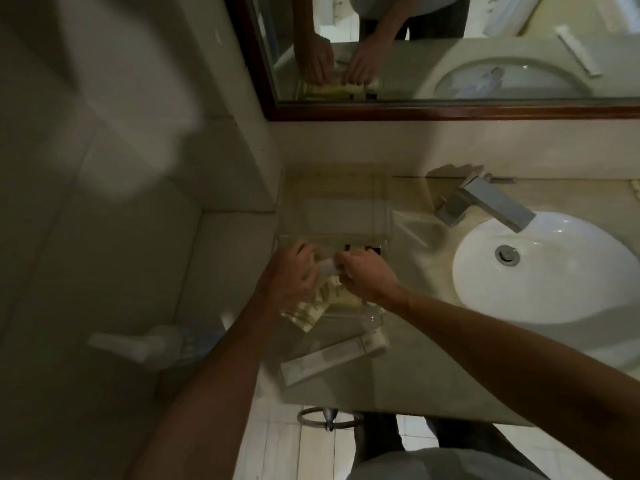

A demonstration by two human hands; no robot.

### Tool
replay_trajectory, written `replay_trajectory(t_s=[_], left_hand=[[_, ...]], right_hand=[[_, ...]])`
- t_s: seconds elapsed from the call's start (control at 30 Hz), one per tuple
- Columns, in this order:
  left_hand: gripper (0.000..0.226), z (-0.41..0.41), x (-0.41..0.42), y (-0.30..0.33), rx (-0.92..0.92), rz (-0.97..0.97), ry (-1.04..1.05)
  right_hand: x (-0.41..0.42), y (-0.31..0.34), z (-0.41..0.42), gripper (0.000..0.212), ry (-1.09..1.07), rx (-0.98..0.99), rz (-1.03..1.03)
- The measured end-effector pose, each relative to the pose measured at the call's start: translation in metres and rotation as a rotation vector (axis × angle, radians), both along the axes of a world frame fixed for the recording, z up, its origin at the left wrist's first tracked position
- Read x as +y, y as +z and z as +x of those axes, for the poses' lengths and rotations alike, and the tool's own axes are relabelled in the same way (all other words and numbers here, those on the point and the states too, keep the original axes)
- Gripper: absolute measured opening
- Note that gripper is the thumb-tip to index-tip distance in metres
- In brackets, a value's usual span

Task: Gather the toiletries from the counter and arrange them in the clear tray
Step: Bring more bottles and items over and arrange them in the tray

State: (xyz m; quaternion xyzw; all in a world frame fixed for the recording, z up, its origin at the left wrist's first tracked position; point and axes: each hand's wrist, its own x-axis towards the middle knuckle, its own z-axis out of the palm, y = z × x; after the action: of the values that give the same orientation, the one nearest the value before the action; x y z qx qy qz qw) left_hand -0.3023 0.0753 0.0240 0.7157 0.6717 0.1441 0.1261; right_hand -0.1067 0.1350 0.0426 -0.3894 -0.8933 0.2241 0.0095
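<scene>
The clear tray (372,315) sits on the counter left of the sink, with pale green and cream packets (311,311) lying in it. My left hand (289,277) and my right hand (369,277) meet above the tray's far end, both pinching a small white tube (85,266). A long white box (320,363) and a white tube (375,341) lie on the counter just in front of the tray. The picture is blurred, so small labels cannot be read.
A clear rack (334,206) stands against the wall behind the tray. The white basin (554,271) and chrome tap (485,204) lie to the right. A mirror (450,46) hangs above. A towel ring (329,417) hangs below the counter edge.
</scene>
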Motion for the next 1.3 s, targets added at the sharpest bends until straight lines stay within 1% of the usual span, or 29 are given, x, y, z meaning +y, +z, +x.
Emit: replay_trajectory(t_s=[0.07,0.1,0.17,0.23,0.27,0.33,0.4,0.43,0.53,0.6,0.73,0.87,0.97,1.03,1.17,1.3], left_hand=[[0.031,-0.003,0.007,-0.003,-0.001,-0.044,0.101],[0.030,-0.003,0.010,-0.004,0.031,-0.083,0.129],[0.033,-0.002,0.013,-0.005,0.124,-0.088,0.121],[0.039,0.002,0.008,-0.003,0.152,-0.045,0.067],[0.046,0.005,0.003,-0.001,0.164,-0.059,0.026],[0.067,0.010,-0.011,-0.002,0.200,-0.188,-0.022],[0.083,0.013,-0.024,-0.005,0.228,-0.305,0.007],[0.086,0.014,-0.028,-0.006,0.236,-0.335,0.028],[0.075,0.008,-0.036,-0.007,0.246,-0.334,0.010],[0.065,0.004,-0.037,-0.004,0.233,-0.298,-0.056],[0.056,-0.005,-0.033,-0.006,0.186,-0.241,-0.170],[0.058,-0.007,-0.041,-0.015,0.066,-0.228,-0.149],[0.055,0.005,-0.048,-0.012,0.082,-0.130,-0.021],[0.050,0.023,-0.042,-0.010,0.095,-0.093,0.006],[0.049,0.060,-0.022,-0.016,0.063,-0.214,-0.071],[0.048,0.067,-0.023,-0.013,0.075,-0.167,-0.169]], right_hand=[[0.001,-0.001,0.016,0.017,-0.075,0.001,-0.018],[0.001,-0.001,0.026,0.018,-0.111,-0.002,-0.022],[0.002,0.001,0.047,0.020,-0.190,0.017,-0.042],[0.002,0.006,0.069,0.020,-0.275,0.077,-0.061],[0.001,0.007,0.078,0.019,-0.306,0.108,-0.067],[0.002,0.006,0.092,0.015,-0.352,0.144,-0.087],[0.002,0.002,0.098,0.015,-0.380,0.152,-0.129],[0.002,-0.001,0.099,0.015,-0.393,0.158,-0.146],[0.000,-0.002,0.101,0.016,-0.428,0.184,-0.172],[-0.002,-0.001,0.102,0.017,-0.444,0.197,-0.186],[-0.006,0.001,0.106,0.017,-0.473,0.208,-0.178],[-0.009,0.000,0.114,0.019,-0.500,0.201,-0.169],[-0.013,0.001,0.119,0.019,-0.529,0.204,-0.164],[-0.015,0.000,0.121,0.019,-0.539,0.205,-0.156],[-0.019,-0.003,0.122,0.020,-0.547,0.193,-0.127],[-0.023,-0.003,0.121,0.024,-0.552,0.182,-0.126]])
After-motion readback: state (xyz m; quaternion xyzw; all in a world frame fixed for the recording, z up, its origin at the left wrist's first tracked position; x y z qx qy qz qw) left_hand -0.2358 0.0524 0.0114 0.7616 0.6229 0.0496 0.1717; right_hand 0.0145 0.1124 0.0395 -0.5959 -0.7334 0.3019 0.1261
